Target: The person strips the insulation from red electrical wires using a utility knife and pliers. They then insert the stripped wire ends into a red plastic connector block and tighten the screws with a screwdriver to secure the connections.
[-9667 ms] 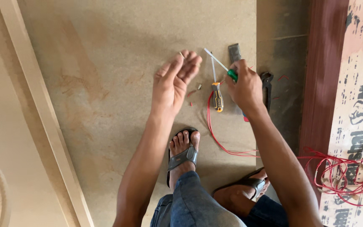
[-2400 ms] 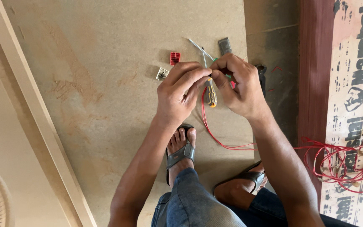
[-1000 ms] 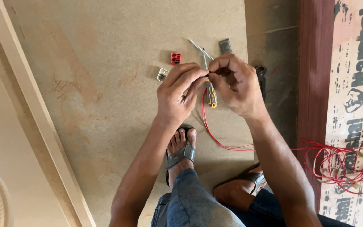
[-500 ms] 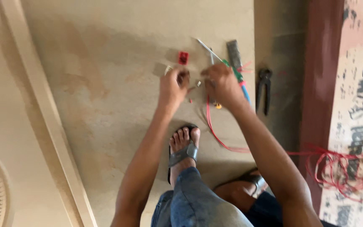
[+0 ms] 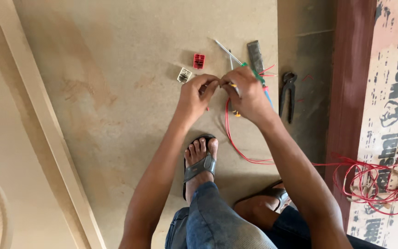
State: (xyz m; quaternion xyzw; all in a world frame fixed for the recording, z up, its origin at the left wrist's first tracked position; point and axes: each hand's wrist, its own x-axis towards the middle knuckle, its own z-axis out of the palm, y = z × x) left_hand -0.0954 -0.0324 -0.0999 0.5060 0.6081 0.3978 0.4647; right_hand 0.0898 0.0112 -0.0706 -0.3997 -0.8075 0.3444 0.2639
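Here the left hand [image 5: 198,93] and right hand [image 5: 246,95] meet fingertip to fingertip over a bare brown board [image 5: 130,92], both pinched shut around the end of a thin red wire [image 5: 229,131]; exactly what sits between the tips is too small to tell. The wire drops below the right fingers, curves past a sandalled foot [image 5: 200,159] and runs off right to a loose red coil [image 5: 376,180]. That coil lies on a pale printed sheet [image 5: 395,106] with dark lettering and a round emblem, well right of the fingers, beyond a dark red strip [image 5: 348,92]. Just above the left fingertips lie a small red block [image 5: 199,61] and a clear one [image 5: 184,74]. Right of the right hand lie black pincers [image 5: 289,94] and a grey flat tool [image 5: 255,56]. Left of the fingers the board lies open up to a pale moulding [image 5: 47,133].
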